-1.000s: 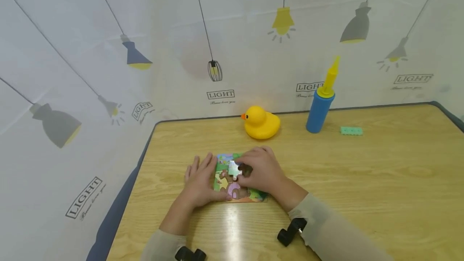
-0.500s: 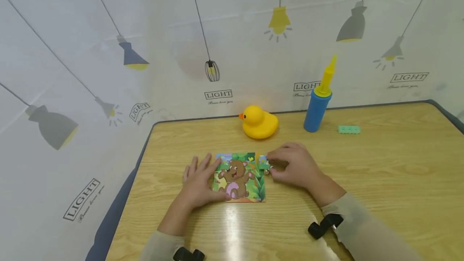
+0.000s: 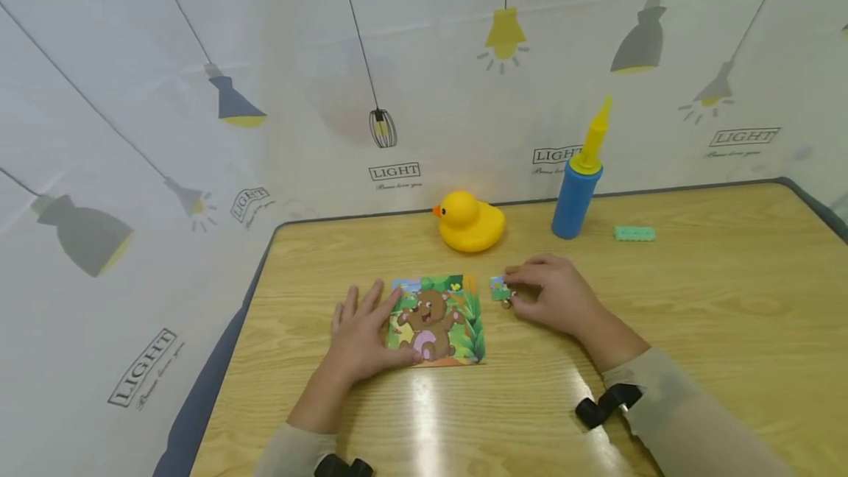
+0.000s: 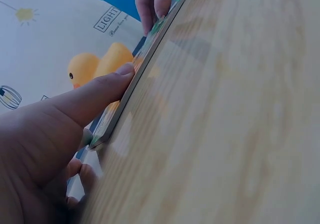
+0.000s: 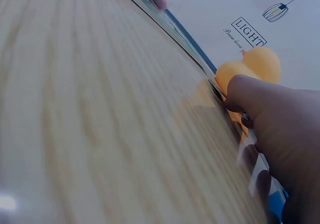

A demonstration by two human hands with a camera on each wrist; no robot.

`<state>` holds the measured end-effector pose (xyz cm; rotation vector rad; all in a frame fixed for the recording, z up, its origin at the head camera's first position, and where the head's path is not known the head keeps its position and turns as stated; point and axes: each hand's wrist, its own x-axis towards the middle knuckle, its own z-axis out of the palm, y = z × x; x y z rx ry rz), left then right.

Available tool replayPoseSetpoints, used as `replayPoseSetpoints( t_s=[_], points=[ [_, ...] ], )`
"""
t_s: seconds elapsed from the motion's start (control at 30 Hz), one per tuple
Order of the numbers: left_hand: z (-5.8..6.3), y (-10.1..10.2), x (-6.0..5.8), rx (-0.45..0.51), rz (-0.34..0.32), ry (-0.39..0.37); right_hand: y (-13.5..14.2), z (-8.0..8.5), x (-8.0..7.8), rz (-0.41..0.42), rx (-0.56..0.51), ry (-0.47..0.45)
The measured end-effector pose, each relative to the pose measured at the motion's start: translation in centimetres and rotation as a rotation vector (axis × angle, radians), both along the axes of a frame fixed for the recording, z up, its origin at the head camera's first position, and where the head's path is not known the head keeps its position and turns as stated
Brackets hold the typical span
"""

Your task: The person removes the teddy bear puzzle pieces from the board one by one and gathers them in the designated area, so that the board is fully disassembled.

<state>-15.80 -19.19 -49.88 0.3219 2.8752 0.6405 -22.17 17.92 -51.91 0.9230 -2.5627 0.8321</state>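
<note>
Pinching a small puzzle piece (image 3: 500, 289) between thumb and fingers of the right hand (image 3: 555, 294), just off the right side of a bear puzzle (image 3: 433, 326), apart from it. Resting the left hand (image 3: 362, 337), with fingers straight and spread, along the puzzle's left side. Lying flat on the bench (image 3: 715, 315), nearer its left edge than its right. Facing, near the back edge, a yellow duck (image 3: 470, 224), a blue pump (image 3: 575, 199) and, farther toward the right corner, a green block (image 3: 634, 233).
</note>
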Motion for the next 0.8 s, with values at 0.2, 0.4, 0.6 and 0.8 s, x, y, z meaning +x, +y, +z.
replayPoseSetpoints(
  t_s=[0.2, 0.4, 0.6, 0.8],
  points=[
    [-0.07, -0.07, 0.02, -0.041, -0.025, -0.003, -0.19, 0.08, -0.02, -0.011, -0.007, -0.042],
    [0.12, 0.11, 0.13, -0.062, -0.035, 0.007, -0.11, 0.06, -0.14, -0.017, -0.003, -0.081],
    [0.06, 0.27, 0.02, -0.070, -0.039, 0.006, -0.07, -0.01, -0.06, -0.032, -0.040, -0.082],
    [-0.11, 0.34, 0.11, -0.063, -0.036, 0.017, -0.18, 0.00, -0.02, -0.033, -0.053, -0.078]
  ],
)
